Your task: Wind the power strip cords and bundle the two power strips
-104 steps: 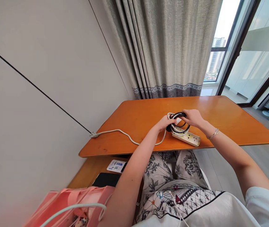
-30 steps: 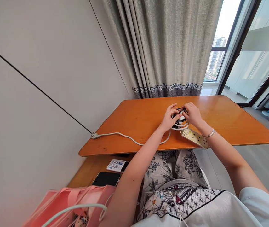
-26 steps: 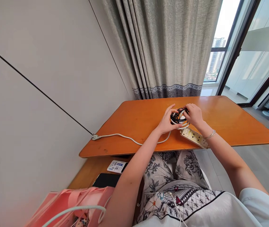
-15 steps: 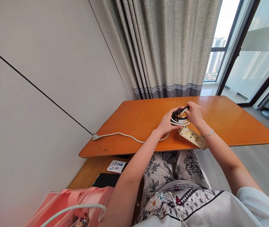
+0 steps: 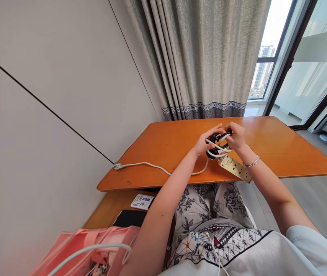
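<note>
Over the middle of the orange table (image 5: 163, 142), both hands grip a bundle of coiled black and white cable (image 5: 218, 146). My left hand (image 5: 206, 142) closes on the coil's left side, and my right hand (image 5: 236, 137), with a bracelet at the wrist, pinches its right side. A cream power strip (image 5: 234, 168) hangs tilted just below the coil, near the table's front edge. Its pale cord (image 5: 154, 167) trails left across the table to a plug (image 5: 118, 166) at the left edge.
A grey curtain (image 5: 200, 57) hangs behind the table, with a window and glass door at right. A lower wooden shelf at left holds a black phone (image 5: 129, 218) and a card (image 5: 142, 201). A pink bag (image 5: 85, 249) sits at bottom left.
The coil and power strip have been lifted and turned between my hands. A white loop now wraps across the black coil, and the trailing cord has been drawn slightly to the right.
</note>
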`<action>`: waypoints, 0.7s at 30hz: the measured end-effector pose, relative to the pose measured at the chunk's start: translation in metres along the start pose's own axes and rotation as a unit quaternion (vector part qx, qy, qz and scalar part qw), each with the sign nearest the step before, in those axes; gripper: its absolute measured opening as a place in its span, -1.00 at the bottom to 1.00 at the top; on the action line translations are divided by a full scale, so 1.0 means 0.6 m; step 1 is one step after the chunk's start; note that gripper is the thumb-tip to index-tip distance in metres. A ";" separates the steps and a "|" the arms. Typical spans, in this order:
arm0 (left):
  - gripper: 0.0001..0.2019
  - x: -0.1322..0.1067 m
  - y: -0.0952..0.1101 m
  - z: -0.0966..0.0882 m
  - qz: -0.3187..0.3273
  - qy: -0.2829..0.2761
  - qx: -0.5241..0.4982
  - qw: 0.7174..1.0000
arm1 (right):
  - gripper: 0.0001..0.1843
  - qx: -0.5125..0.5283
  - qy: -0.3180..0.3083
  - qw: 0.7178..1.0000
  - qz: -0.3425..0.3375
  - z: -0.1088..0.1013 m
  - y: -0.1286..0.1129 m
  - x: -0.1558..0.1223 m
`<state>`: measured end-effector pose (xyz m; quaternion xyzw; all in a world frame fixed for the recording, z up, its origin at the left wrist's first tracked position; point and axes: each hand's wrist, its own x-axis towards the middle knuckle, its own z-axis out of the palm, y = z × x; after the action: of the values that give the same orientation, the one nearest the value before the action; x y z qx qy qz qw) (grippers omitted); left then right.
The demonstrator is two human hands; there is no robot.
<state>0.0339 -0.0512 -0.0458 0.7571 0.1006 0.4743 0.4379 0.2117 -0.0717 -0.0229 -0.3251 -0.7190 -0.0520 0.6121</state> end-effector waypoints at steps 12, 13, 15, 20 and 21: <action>-0.27 0.034 0.002 0.039 -0.174 0.195 -0.173 0.949 | -0.55 -0.025 0.014 0.999 0.022 0.002 -0.008 -0.007; -0.25 0.038 0.002 0.036 -0.187 0.203 -0.183 0.944 | -0.54 -0.038 0.007 0.999 0.011 0.000 -0.008 -0.005; -0.21 0.045 0.001 0.028 -0.211 0.212 -0.199 0.933 | -0.52 -0.069 -0.013 0.998 -0.007 -0.001 -0.009 0.002; -0.23 0.054 0.003 0.015 -0.235 0.202 -0.257 0.915 | -0.55 -0.058 -0.002 0.998 -0.020 0.008 -0.011 0.024; -0.26 0.053 0.005 0.016 -0.227 0.200 -0.271 0.914 | -0.56 -0.041 0.009 0.999 -0.007 0.011 -0.011 0.028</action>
<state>0.0575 -0.0402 -0.0252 0.4556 0.2227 0.5126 0.6929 0.2019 -0.0672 -0.0072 -0.3442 -0.7131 -0.0887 0.6043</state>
